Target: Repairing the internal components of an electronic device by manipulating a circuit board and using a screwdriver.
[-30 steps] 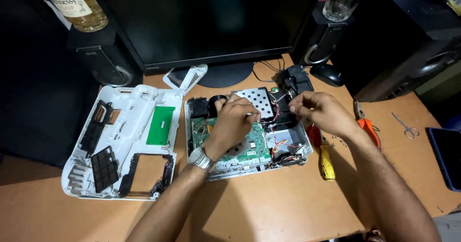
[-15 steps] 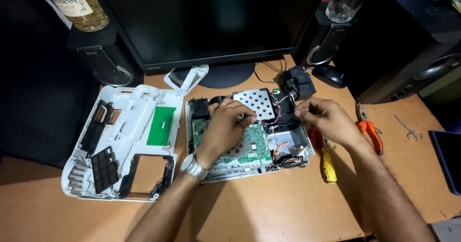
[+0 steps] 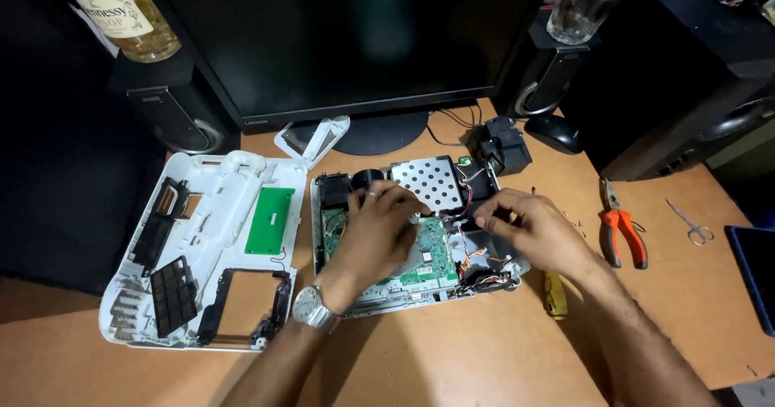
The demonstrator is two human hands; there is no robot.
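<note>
Two bare hands work inside an opened white device chassis (image 3: 379, 298) lying on a wooden desk (image 3: 484, 358). The left hand (image 3: 375, 233), a metal watch (image 3: 311, 308) on its wrist, rests palm-down over the green circuit board (image 3: 432, 258), fingers curled at the board's far edge; what they pinch, if anything, I cannot tell. The right hand (image 3: 537, 229) sits just beside it, fingertips bent down into a tangle of coloured wires (image 3: 484, 274) at the chassis's right end; whether it grips a wire is hidden.

Beyond the left hand's fingers, the chassis holds a perforated metal plate (image 3: 436, 181) and a black round part (image 3: 367, 181). Left of that hand lies the removed white cover (image 3: 218, 213), upturned, carrying a small green board (image 3: 269, 220) and black vent grilles (image 3: 171, 294).

Right of the right hand, orange-handled pliers (image 3: 622, 229) lie on the desk, small scissors (image 3: 690, 223) farther out, and a yellow-handled tool (image 3: 555, 294) shows near the wrist. Past both hands stand a dark monitor (image 3: 339, 44), two black speakers (image 3: 169, 108), a black mouse (image 3: 553, 132), and a glass bottle (image 3: 125, 11) on the left speaker.
</note>
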